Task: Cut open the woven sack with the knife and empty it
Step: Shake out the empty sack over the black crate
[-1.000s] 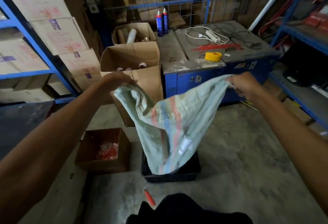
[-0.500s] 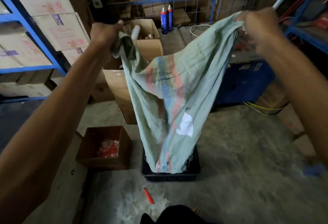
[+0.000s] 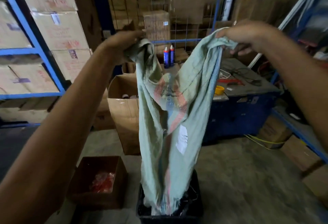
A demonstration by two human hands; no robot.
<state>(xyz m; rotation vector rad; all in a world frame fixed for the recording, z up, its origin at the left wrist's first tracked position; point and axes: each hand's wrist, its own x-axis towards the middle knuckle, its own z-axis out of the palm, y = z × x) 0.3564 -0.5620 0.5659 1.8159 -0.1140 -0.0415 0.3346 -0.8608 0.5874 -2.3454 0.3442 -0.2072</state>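
Observation:
A pale green woven sack (image 3: 170,120) with red and blue stripes and a white label hangs limp in front of me. My left hand (image 3: 122,46) grips its upper left corner and my right hand (image 3: 248,33) grips the upper right corner, both held high. The frayed lower end of the sack dangles into a black plastic crate (image 3: 197,207) on the floor. The knife is not in view.
A small brown box (image 3: 79,188) holding red items sits left of the crate. Open cardboard boxes (image 3: 122,113) stand behind the sack. A blue machine table (image 3: 248,117) with yellow tape, cables and spray cans is at right. Blue shelving flanks both sides.
Both hands have lifted the sack higher and moved closer together. The sack now hangs longer and narrower, with its lower end still in the crate. My view has tilted up.

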